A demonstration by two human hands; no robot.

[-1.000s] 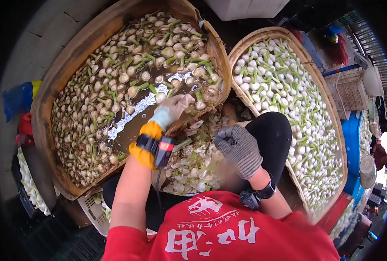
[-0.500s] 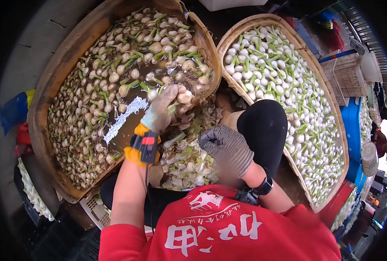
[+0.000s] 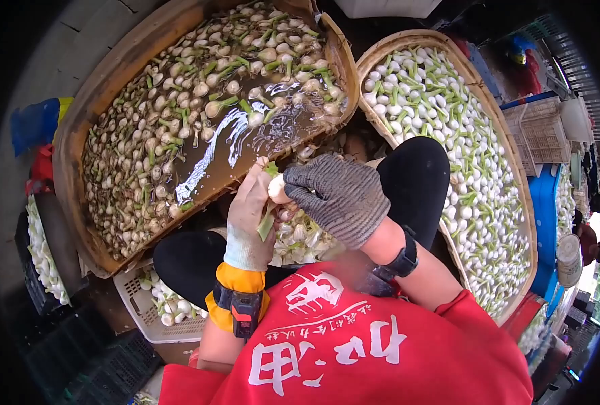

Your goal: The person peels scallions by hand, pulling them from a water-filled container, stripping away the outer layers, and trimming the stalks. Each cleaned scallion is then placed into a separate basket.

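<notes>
Left hand and right hand clamp one partly hidden bulb, obscuring peelings; brown tub beyond is cropped above.

Tubs of bulbs show a vegetable-processing workplace.

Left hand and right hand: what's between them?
In the head view, a white bulb lies between the left hand and the grey-gloved right hand, with a green strip just below it.
</notes>
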